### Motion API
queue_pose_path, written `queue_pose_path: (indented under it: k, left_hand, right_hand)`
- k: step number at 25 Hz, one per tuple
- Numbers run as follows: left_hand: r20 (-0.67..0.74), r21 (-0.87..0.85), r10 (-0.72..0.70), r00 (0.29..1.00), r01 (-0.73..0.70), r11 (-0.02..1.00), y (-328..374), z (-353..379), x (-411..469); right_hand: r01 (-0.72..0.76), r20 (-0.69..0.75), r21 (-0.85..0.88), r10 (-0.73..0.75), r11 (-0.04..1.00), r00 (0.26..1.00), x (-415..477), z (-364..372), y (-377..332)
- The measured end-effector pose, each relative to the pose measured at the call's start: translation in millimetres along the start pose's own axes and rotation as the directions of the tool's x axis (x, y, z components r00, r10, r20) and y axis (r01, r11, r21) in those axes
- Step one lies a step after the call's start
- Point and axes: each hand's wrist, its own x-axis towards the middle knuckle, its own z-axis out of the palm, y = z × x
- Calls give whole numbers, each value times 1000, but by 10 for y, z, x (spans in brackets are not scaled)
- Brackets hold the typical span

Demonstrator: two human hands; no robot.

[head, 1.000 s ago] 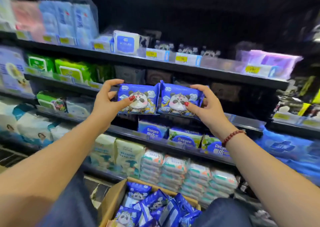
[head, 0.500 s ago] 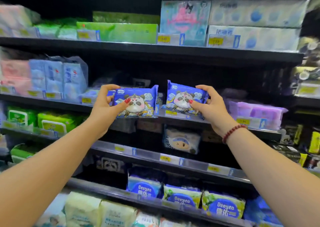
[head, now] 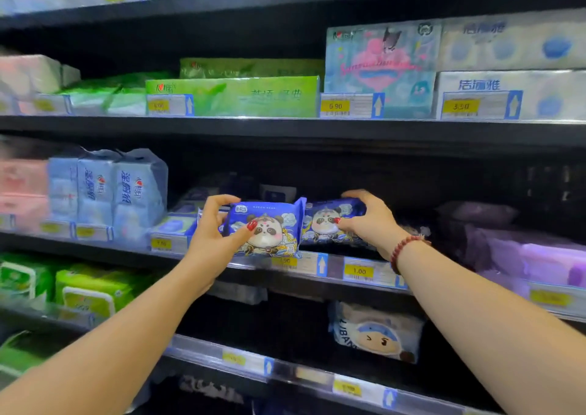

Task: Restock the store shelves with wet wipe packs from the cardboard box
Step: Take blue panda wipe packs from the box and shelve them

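My left hand [head: 212, 234] pinches a blue panda wet wipe pack [head: 269, 229] upright at the front edge of the middle black shelf [head: 126, 253]. Just to its right, my right hand [head: 367, 221] grips a second blue panda pack [head: 323, 222] from above and holds it over the shelf, a little deeper in. The two packs almost touch side by side. More dark packs sit dimly behind them on the shelf. The cardboard box is out of view.
Pale blue tissue packs [head: 107, 189] stand left of my hands and purple packs [head: 523, 256] lie to the right. Yellow price tags [head: 360, 270] line the shelf rail. Green and white tissue boxes [head: 234, 96] fill the shelf above; a cartoon-faced pack [head: 377, 335] sits below.
Both hands have carried the panda packs up from the box area and forward into the middle shelf. My view has risen, so the box has dropped out of sight.
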Motion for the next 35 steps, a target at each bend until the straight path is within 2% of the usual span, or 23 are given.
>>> queue_pose_path:
  k: [3,6,10,16,22,23,25,26,27,29,31,35]
  left_hand:
    - [29,-9,-19,999,19,1000,-127,-55,163]
    - [59,-29,-19,998,21,999,-200,-89,225]
    - [93,-65,-24,995,30,997,-260,-143,294]
    - [111,-114,-15,994,28,993,-344,-172,313]
    - [101,-99,-43,994,53,994,-257,-153,250]
    - [96,-99,-48,994,57,993,-230,-146,232]
    - [85,-97,-55,995,63,993,-150,-126,191]
    - [78,-97,-54,995,62,993,-108,-105,171]
    - [74,-98,-49,996,56,994,-59,-74,151]
    - [74,-113,-29,997,37,993,52,21,116]
    - [84,-138,-2,996,14,990,155,145,87]
    - [116,-132,39,993,-23,991,265,462,-1]
  right_hand:
    - [-11,51,-75,15,997,999,259,320,26]
    - [-33,109,-233,60,972,992,498,548,63]
    - [19,220,-575,132,818,966,692,671,116]
    - [4,145,-682,130,731,981,770,728,134]
    - [66,237,-731,162,679,958,613,557,29]
    - [71,235,-722,147,689,961,573,493,-16]
    - [111,210,-627,30,771,977,425,372,-133]
    - [118,190,-492,-27,862,982,316,304,-210]
    - [71,189,-290,-15,954,982,184,230,-305]
    - [-83,353,34,66,996,933,-103,58,-456]
    - [-59,468,56,26,997,883,-340,-73,-519]
    - [61,330,97,-90,993,940,-545,-211,-493]
